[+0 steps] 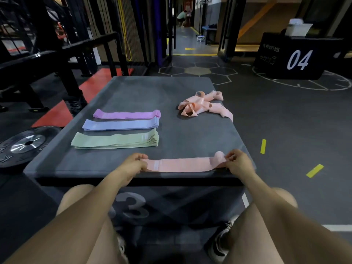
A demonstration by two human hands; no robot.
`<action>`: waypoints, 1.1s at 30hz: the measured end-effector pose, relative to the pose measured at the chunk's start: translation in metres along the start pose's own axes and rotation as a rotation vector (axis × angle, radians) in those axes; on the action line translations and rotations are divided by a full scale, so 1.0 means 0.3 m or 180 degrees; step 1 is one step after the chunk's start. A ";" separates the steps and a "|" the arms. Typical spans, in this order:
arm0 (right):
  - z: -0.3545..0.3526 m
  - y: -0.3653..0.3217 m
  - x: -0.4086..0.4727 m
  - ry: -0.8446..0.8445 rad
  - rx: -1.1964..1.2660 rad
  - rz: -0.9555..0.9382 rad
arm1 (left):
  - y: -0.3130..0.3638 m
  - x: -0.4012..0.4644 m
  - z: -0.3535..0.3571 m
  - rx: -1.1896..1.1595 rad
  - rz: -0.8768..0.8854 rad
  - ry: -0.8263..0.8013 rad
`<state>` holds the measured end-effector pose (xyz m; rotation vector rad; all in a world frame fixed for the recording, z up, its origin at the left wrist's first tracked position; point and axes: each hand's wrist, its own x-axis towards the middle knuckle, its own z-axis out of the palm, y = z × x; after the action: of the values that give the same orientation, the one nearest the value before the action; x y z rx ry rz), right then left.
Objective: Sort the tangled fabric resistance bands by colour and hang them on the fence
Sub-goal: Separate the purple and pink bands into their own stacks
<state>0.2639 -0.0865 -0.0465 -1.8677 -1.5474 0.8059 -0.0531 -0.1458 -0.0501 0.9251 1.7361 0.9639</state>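
**Bands on a soft box, one pink band stretched at the near edge**

Bench (133, 92): dark grey padded soft box; a large "3" is printed on its near face.

Pink band (181, 164): laid flat along the near edge, right of centre. Left hand (134, 162) pinches its left end; right hand (238, 162) pinches its right end, where the fabric bulges up in a small loop. A pale label patch shows near the left end, unreadable.

Pink tangle (204, 105): loose heap near the far right corner, one tail running to the right edge.

Sorted stacks, left half, parallel to the near edge, from far to near: purple stack (126, 114), blue stack (121, 124), green stack (115, 141). Each lies just beside the next.

Surroundings: weight plate (26, 143) on the floor by the left edge; black rack (62, 54) beyond the far left corner; second black box (293, 58) well beyond the right side, marked "04" and "SOFT BOX", with a white container (298, 28) on top; yellow tape marks (263, 146) on the floor to the right. A crouching person (182, 18) in the far corridor.
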 end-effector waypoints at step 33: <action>-0.034 0.017 0.084 0.0648 0.0270 0.0642 | 0.016 0.114 0.106 0.0239 0.0518 0.0946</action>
<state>0.2785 -0.0630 -0.0459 -1.9969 -1.1975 0.7303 -0.0328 -0.1069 -0.0667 1.0243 1.9791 1.1981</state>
